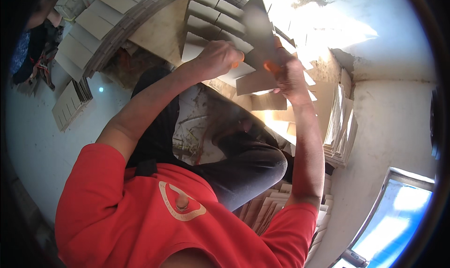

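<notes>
In front of me stands a cardboard divider grid, made of slotted strips crossing in rows. My left hand is curled closed at its near edge; what its fingers hold, if anything, is hidden. My right hand, farther right, grips a flat cardboard strip that rises tilted over the grid and is slightly blurred. Orange coverings show on fingers of both hands. Below and between the hands, more cardboard pieces jut out from the near side of the grid.
A long row of assembled dividers curves along the far left, with a small stack of slotted strips beside it. Upright cardboard sheets lean near the wall at right. More cardboard lies by my right elbow. My bent knee is close below.
</notes>
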### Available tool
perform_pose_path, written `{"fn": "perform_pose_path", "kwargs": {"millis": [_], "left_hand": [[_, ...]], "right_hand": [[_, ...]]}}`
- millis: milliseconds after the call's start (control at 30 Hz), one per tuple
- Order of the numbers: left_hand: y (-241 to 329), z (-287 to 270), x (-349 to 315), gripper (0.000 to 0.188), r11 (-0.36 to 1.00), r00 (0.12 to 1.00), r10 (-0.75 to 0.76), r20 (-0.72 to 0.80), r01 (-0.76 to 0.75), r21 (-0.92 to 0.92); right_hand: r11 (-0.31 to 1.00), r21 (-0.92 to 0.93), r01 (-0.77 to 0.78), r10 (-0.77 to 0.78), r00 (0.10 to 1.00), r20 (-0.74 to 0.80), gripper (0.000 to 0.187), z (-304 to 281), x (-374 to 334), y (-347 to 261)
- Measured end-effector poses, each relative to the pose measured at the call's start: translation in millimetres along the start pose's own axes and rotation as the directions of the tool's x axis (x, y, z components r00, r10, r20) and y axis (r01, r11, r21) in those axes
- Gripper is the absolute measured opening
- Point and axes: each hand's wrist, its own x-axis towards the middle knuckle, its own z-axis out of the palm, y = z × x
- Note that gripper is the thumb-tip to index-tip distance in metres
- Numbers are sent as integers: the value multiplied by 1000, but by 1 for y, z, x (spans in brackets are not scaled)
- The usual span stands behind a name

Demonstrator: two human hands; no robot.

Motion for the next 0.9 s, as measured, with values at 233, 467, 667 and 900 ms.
{"fn": "perform_pose_path", "kwargs": {"millis": [233,467,667,900], "left_hand": [[3,-2,4,16,999,997,23,80,-27,47],[29,-14,10,58,976,983,182,17,-183,115],[40,7,17,68,950,933,213,290,-267,164],[40,-1,19,68,971,965,130,230,-171,169]], "right_hand": [[911,-317,264,-307,948,-91,41,28,10,43],[726,-667,-166,-460,603,-652,11,-36,-44,118],[367,-534,-762,-131,526,-840,42,-71,-129,237],[571,-524,-632,-69,599,-798,52,-92,-152,294]]}}
